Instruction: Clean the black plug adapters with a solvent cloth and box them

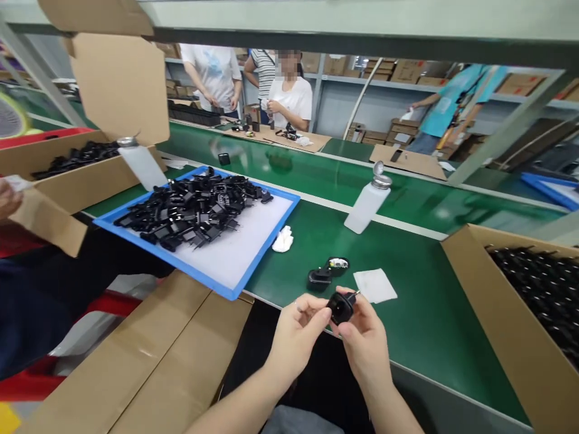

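Note:
Between my two hands is a black plug adapter with metal pins pointing to the right. My left hand pinches its left side with thumb and fingers. Curled around its right side is my right hand, the thumb underneath. Just beyond them on the green table lie a black adapter piece and another black piece with something pale inside. A folded white cloth lies flat to the right of these pieces.
A blue-rimmed tray of piled black adapters stands left. White pump bottles stand on the table. A crumpled tissue lies beside the tray. Cardboard boxes hold more adapters. Another person's hand shows far left.

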`<move>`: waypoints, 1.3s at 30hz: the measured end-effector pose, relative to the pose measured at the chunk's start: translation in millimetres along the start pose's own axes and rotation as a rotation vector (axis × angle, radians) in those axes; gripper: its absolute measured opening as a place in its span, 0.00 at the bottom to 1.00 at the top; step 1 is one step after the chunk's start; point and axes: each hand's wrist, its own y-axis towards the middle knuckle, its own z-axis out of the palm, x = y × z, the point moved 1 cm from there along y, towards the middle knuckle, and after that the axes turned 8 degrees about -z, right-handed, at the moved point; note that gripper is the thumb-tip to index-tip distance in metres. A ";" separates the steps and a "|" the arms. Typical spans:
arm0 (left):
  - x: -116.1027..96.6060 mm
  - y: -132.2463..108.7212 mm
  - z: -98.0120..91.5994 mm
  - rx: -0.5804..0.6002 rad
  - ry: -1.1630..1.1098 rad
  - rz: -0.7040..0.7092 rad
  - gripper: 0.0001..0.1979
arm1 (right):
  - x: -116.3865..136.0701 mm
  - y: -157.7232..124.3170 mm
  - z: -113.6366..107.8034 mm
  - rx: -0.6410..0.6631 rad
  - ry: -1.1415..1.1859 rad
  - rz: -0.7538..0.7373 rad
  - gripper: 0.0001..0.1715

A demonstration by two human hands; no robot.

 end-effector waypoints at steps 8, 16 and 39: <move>-33.4 21.7 12.7 0.175 0.403 0.142 0.05 | 19.2 19.4 -42.9 0.125 0.079 0.059 0.22; -46.4 95.0 -22.6 0.005 0.783 0.088 0.14 | 19.1 87.2 -67.4 0.189 -0.924 -0.130 0.07; -4.6 131.1 2.7 0.433 0.817 0.085 0.15 | -0.1 102.9 -56.7 0.549 -1.338 -0.081 0.06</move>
